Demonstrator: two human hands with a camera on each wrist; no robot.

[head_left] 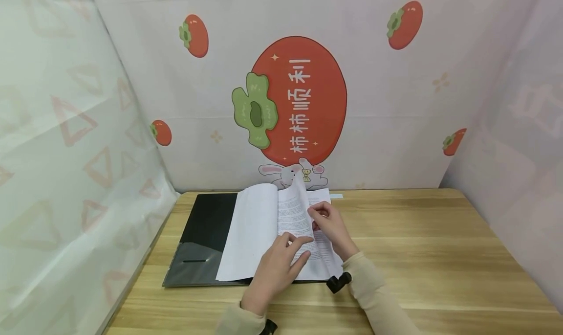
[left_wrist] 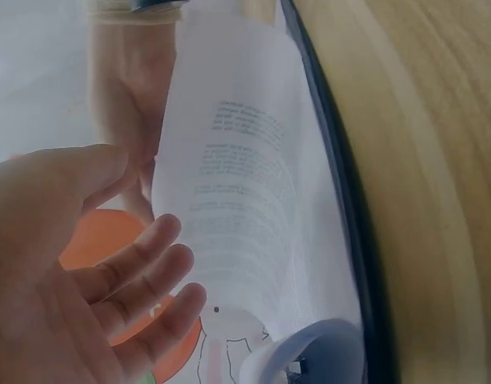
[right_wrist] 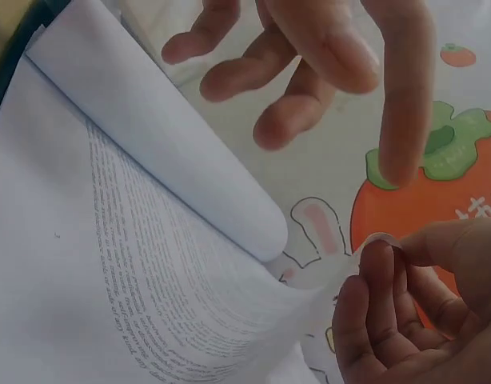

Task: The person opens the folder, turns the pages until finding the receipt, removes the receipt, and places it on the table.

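A black folder [head_left: 214,215] lies spread on the wooden table, with printed sheets fastened inside it. Several sheets are turned over to the left, where their blank white side [head_left: 252,227] faces up and bulges. Between thumb and fingertips, my right hand [head_left: 331,225] pinches the right edge of a printed page [right_wrist: 205,296]. That page is raised and curves up, with more printed sheets [head_left: 324,249] under it. My left hand [head_left: 274,266] hovers over the lower part of the pages, fingers spread and slightly bent, holding nothing. In the left wrist view its fingertips [left_wrist: 172,232] are beside the page's edge.
The wooden tabletop [head_left: 418,256] extends to the right of the folder. A white backdrop [head_left: 374,144] with printed red persimmons rises at the table's back edge. A pale blue tab [head_left: 336,196] shows behind the sheets' top right corner. Dark wrist straps [head_left: 338,282] sit over the beige sleeves.
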